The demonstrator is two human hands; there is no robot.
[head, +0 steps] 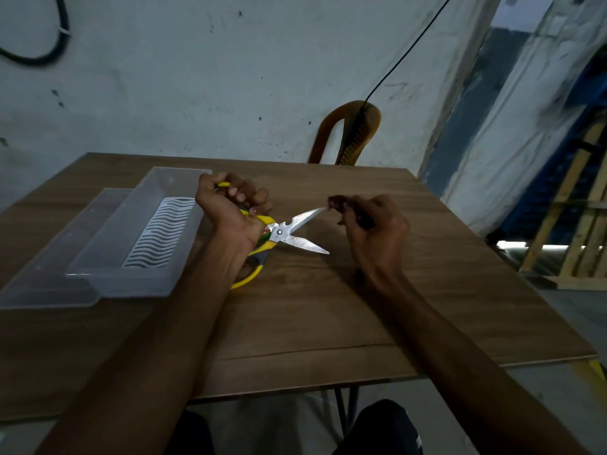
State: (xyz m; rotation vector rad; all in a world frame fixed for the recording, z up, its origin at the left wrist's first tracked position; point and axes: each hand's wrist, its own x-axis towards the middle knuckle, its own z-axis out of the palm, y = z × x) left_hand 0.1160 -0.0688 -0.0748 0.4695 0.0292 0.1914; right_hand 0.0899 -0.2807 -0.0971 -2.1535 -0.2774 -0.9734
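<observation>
Gripping yellow-handled scissors (283, 233), blades apart, left hand (230, 206) fingers curled; right hand (374, 226) fingers pinching dark piece (335, 202).

Open yellow scissors (280, 232), dark scrap (335, 202) at tip

Your left grip (235, 205) curls round the yellow handles of the scissors (289, 233), whose blades are spread open and point right over a wooden counter (328, 307). Your right grip (374, 224) pinches a small dark red piece (335, 202) that touches the tip of the upper blade. On the left sits a clear plastic tray (108, 244) with a white ribbed insert (161, 234), resting on a clear lid (42, 284). A brown chair (354, 126) stands behind the counter.
</observation>
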